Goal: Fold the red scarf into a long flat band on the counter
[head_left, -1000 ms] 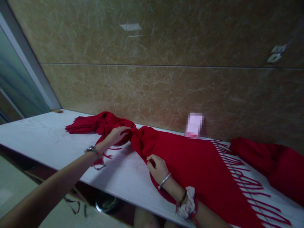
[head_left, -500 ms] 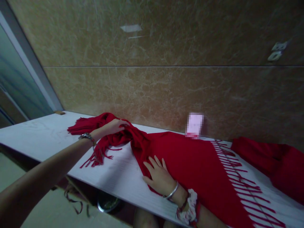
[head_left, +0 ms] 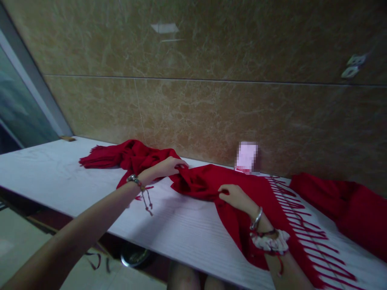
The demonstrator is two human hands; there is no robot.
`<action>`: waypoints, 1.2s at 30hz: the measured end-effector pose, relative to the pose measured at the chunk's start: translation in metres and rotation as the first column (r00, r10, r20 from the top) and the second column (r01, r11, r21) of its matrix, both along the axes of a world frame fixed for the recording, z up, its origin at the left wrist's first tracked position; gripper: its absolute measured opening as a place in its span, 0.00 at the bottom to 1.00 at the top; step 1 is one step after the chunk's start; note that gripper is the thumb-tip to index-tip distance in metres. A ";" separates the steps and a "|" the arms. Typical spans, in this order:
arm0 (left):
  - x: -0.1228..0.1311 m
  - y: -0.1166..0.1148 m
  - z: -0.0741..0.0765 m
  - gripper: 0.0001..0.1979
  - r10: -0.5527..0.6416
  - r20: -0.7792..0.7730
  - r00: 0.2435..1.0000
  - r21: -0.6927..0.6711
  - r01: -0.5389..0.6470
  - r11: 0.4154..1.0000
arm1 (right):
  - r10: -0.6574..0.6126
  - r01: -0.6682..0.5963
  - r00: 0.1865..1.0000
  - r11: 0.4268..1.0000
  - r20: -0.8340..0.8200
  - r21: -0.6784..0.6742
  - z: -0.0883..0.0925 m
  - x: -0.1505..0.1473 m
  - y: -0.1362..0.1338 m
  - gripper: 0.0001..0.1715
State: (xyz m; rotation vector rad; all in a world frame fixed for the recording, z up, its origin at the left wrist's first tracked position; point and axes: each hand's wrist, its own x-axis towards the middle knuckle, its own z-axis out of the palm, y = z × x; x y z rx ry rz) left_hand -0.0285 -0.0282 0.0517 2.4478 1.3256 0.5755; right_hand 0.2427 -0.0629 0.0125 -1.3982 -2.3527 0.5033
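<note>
A long red fringed scarf lies across a white table against the wall. My left hand is closed on a bunched fold of the scarf near the table's back edge. My right hand pinches the scarf's front edge a little to the right, where the cloth is gathered into a ridge. The scarf's left end trails in a crumpled heap with tassels. Its fringed right part drapes over the table's front edge.
A second heap of red cloth lies at the far right of the table. A small pink blurred object stands against the marble wall. A wall socket sits upper right. A round metal thing lies on the floor under the table.
My right hand went from flat on the scarf to gripping its edge, moving right and back and bunching the cloth. My left hand shifted right along the gathered fold.
</note>
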 end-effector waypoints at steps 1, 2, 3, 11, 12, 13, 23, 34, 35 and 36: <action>0.010 0.000 -0.004 0.21 0.005 0.058 0.998 -0.027 -0.004 1.000 | -0.064 0.068 0.994 0.997 -0.086 0.047 -0.001 0.001 0.003 0.13; 0.019 0.001 -0.008 0.21 0.024 0.112 0.993 -0.053 -0.019 0.998 | -0.116 0.134 0.978 0.987 -0.173 0.093 -0.003 0.001 0.005 0.15; 0.027 0.002 -0.012 0.21 0.051 0.156 0.986 -0.076 -0.039 0.996 | -0.147 0.184 0.957 0.974 -0.249 0.133 -0.006 0.000 0.006 0.16; 0.082 0.026 -0.028 0.18 0.154 0.257 0.954 -0.084 -0.136 0.987 | -0.153 0.294 0.890 0.913 -0.430 0.283 -0.029 -0.027 0.000 0.12; 0.087 0.028 -0.029 0.18 0.152 0.262 0.953 -0.091 -0.132 0.987 | -0.179 0.324 0.882 0.901 -0.436 0.287 -0.030 -0.029 0.000 0.11; 0.091 0.030 -0.028 0.19 0.142 0.266 0.953 -0.101 -0.119 0.988 | -0.199 0.347 0.877 0.893 -0.437 0.289 -0.031 -0.029 0.000 0.09; 0.109 0.037 -0.015 0.10 -0.020 0.270 0.963 -0.170 0.068 0.983 | -0.318 0.551 0.766 0.772 -0.559 0.316 -0.020 -0.004 0.014 0.06; 0.134 0.049 -0.013 0.13 -0.065 0.323 0.944 -0.199 0.135 0.971 | -0.306 0.630 0.702 0.688 -0.644 0.360 -0.013 0.001 0.012 0.08; 0.134 0.049 -0.014 0.13 -0.068 0.330 0.941 -0.199 0.140 0.970 | -0.300 0.629 0.702 0.686 -0.645 0.366 -0.013 0.001 0.012 0.08; 0.134 0.049 -0.014 0.13 -0.071 0.337 0.939 -0.199 0.145 0.969 | -0.294 0.626 0.705 0.686 -0.646 0.370 -0.013 0.000 0.012 0.08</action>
